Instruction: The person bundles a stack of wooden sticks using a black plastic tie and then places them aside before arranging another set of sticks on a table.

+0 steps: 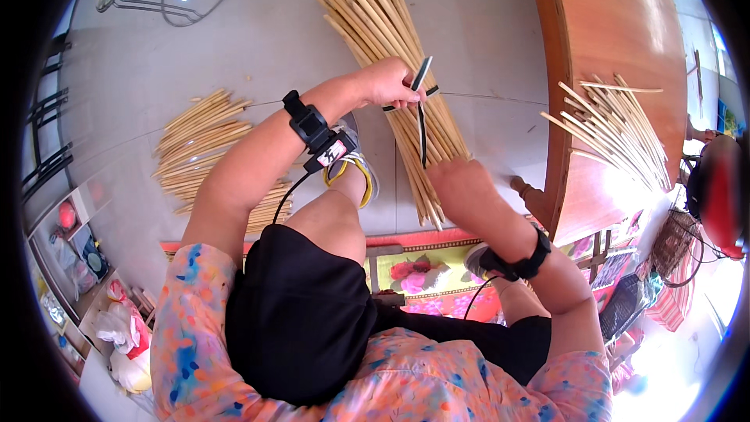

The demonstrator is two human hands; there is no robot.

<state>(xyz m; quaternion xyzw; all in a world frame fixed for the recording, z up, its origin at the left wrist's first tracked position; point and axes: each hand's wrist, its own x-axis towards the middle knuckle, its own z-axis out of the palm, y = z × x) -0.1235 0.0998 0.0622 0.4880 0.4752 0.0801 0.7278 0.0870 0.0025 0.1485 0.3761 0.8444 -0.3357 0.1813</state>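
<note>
A long bundle of pale wooden sticks (375, 27) lies on the floor in front of me. A narrow dark strap (423, 137) passes round its middle. My left hand (393, 83) is closed at the strap over the top of the bundle, and a strap end with a pale edge sticks up past its fingers. Lower down, my right hand (459, 187) is closed at the lower end of the strap, which runs taut-looking between both hands. Its fingertips are partly hidden behind the back of the hand.
Loose sticks (195, 144) are spread on the floor at the left. More sticks (617, 129) lie on the wooden table (601, 31) at the right. A wire-legged stool (168, 12) stands at the far left, and a shelf unit (70, 258) at the near left.
</note>
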